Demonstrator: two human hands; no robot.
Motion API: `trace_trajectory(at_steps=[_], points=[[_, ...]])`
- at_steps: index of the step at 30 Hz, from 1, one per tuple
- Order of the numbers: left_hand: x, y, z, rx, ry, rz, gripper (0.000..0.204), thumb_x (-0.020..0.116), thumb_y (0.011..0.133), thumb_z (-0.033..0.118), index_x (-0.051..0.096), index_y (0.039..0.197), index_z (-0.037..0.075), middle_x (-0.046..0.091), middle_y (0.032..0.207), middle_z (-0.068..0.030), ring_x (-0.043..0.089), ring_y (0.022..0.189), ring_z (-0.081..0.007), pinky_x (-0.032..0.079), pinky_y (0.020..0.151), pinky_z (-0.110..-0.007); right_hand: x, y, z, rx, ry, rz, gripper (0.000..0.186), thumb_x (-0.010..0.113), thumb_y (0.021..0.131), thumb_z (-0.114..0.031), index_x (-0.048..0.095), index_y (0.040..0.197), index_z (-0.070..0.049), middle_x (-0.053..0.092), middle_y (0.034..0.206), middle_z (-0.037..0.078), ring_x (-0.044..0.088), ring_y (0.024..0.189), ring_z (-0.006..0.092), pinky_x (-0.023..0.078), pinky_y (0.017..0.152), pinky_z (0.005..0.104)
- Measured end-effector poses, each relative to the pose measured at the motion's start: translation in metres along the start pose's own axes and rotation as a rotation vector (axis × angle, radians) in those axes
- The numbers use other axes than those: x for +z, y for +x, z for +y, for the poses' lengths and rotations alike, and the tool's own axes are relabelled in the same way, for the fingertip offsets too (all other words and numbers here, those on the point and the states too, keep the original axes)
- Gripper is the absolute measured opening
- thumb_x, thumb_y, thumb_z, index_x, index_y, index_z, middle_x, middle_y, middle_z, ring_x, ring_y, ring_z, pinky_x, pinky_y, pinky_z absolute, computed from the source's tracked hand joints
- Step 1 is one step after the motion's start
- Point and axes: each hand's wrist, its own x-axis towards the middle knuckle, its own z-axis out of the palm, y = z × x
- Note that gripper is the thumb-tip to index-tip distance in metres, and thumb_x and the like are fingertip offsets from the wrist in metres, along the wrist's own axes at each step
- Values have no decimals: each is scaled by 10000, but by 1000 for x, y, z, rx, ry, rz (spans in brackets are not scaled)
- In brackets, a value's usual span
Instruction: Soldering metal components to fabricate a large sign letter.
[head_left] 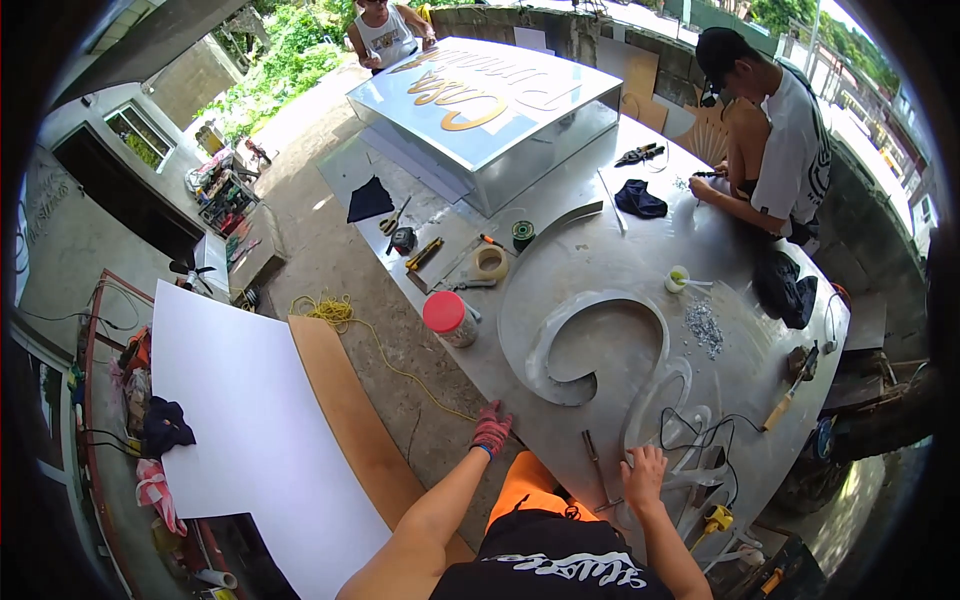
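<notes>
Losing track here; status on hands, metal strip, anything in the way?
Gloved left hand at edge of table. Bare right hand by curved metal strip. Black cable looped near right hand.

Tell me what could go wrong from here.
The bare right hand is close to the curved metal piece, so a thin edge might cut it. The black cord lies beside that piece and could snag if it is shifted. The red-lidded jar stands near the edge of the table and might get knocked off.
</notes>
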Motion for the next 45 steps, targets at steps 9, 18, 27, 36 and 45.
trace_trajectory(at_steps=[9, 18, 27, 36, 45], points=[[-18, -4, -42, -415, -693, -34, 407, 551, 992, 176, 566, 1391, 96, 442, 1244, -142, 488, 1137, -300, 551, 892, -439, -10, 5, 1, -55, 37, -50, 286, 767, 799, -93, 675, 1069, -108, 620, 1051, 83, 561, 1045, 316, 416, 892, 442], [-80, 36, 54, 352, 196, 29, 569, 787, 779, 122, 622, 1324, 129, 612, 1361, -133, 544, 1287, -348, 400, 1131, -463, -2, 43, -12, -93, 16, -124, 207, 749, 831, -94, 693, 1031, -102, 640, 1010, 55, 573, 1013, 296, 426, 885, 422], [-68, 88, 105, 741, 524, -229, 539, 793, 752, 222, 661, 1274, 253, 563, 1451, -10, 463, 1406, -285, 287, 1208, -514, 32, 124, -61, -341, 25, -161, 236, 742, 822, -70, 692, 1051, -96, 657, 1007, 50, 583, 1013, 272, 436, 908, 406], [-42, 114, 101, 857, 659, -495, 283, 712, 812, 214, 732, 1088, 275, 686, 1274, 42, 520, 1375, -228, 255, 1211, -525, 74, 151, -81, -365, 78, -211, 266, 754, 810, -70, 687, 1067, -92, 657, 1042, 40, 582, 1049, 261, 438, 934, 407], [-42, 131, 95, 957, 578, -507, 244, 631, 835, 183, 743, 1033, 273, 705, 1215, 57, 572, 1320, -206, 325, 1179, -485, 90, 153, -79, -289, 63, -157, 273, 760, 798, -67, 687, 1060, -90, 650, 1063, 30, 580, 1068, 260, 438, 958, 412]])
